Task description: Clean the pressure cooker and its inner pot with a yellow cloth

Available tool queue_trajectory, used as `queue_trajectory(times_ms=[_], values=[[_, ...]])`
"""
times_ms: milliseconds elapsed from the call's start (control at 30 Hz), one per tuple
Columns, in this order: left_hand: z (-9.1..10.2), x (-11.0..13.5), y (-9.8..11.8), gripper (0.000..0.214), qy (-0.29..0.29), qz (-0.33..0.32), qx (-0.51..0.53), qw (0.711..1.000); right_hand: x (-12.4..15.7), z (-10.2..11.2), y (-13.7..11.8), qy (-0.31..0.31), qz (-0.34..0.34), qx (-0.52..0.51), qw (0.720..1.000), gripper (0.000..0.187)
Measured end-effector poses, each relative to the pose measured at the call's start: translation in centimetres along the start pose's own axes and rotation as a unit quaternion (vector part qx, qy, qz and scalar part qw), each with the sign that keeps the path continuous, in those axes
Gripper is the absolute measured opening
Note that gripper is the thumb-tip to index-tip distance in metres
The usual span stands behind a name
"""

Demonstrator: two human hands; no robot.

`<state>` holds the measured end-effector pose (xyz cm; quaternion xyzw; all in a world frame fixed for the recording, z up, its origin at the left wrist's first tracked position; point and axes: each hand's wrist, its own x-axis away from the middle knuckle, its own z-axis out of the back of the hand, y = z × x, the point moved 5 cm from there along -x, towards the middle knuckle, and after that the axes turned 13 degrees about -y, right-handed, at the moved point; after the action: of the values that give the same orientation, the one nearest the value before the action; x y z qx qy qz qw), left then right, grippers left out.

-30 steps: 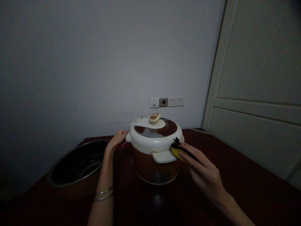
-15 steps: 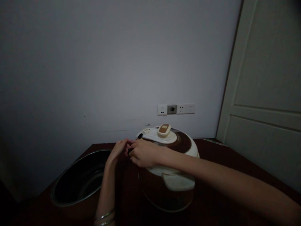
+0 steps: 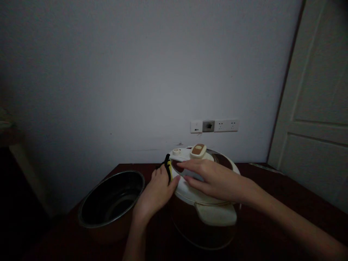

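Against a grey wall (image 3: 136, 79), the reddish counter (image 3: 268, 178) carries a cooker (image 3: 187, 192) at lower centre, a yellow-and-black pad (image 3: 170, 169) at its left rim gripped in the fingers of the left hand (image 3: 157, 189) (right hand (image 3: 213, 178) above, fingers loosely open).

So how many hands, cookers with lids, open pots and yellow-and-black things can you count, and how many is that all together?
Hands: 2, the left hand and the right hand
Lidded cooker: 1
Open pot: 1
Yellow-and-black thing: 1
Total: 5
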<state>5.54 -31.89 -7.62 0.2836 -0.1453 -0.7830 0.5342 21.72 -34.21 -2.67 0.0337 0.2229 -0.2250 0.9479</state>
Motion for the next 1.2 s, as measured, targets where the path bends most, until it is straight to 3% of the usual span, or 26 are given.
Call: queue_trajectory(times_ms=[133, 233, 400, 500, 633, 733, 900, 967, 1067, 1200], values=[[-1.4, -0.4, 0.3, 0.052, 0.010, 0.053, -0.054, 0.997, 5.5, 3.2, 4.0, 0.112, -0.127, -0.042, 0.985, 0.032], [-1.4, -1.5, -1.1, 0.050, 0.053, 0.059, -0.021, 0.997, 9.1, 3.4, 9.3, 0.225, -0.254, -0.049, 0.939, 0.036], [-1.1, -3.2, -3.4, 0.042, 0.146, 0.043, 0.039, 0.988, 11.6, -1.5, 17.0, 0.256, -0.369, -0.132, 0.884, 0.053], [-0.6, -4.3, -4.4, 0.040, 0.149, 0.054, 0.073, 0.985, 11.7, -4.6, 19.7, 0.238, -0.389, -0.248, 0.855, 0.058], [1.0, -5.4, -5.7, 0.038, 0.112, 0.081, 0.102, 0.985, 11.4, -6.5, 20.5, 0.201, -0.360, -0.391, 0.823, 0.055], [3.1, -6.5, -5.5, 0.034, 0.080, 0.075, 0.103, 0.989, 11.3, -6.2, 20.1, 0.195, -0.351, -0.412, 0.818, 0.054], [8.4, -10.2, -2.1, 0.032, 0.151, -0.003, 0.032, 0.988, 11.1, -5.8, 19.3, 0.205, -0.331, -0.424, 0.818, 0.049], [9.2, -12.6, -0.6, 0.028, 0.131, -0.027, -0.013, 0.991, 11.0, -5.7, 19.0, 0.206, -0.323, -0.428, 0.819, 0.046], [8.3, -16.5, 1.0, 0.024, 0.037, -0.067, -0.053, 0.996, 11.0, -5.9, 18.8, 0.197, -0.319, -0.437, 0.817, 0.044], [4.5, -19.8, 2.5, 0.027, -0.123, -0.156, -0.044, 0.979, 11.3, -6.2, 18.8, 0.214, -0.335, -0.461, 0.793, 0.047]])
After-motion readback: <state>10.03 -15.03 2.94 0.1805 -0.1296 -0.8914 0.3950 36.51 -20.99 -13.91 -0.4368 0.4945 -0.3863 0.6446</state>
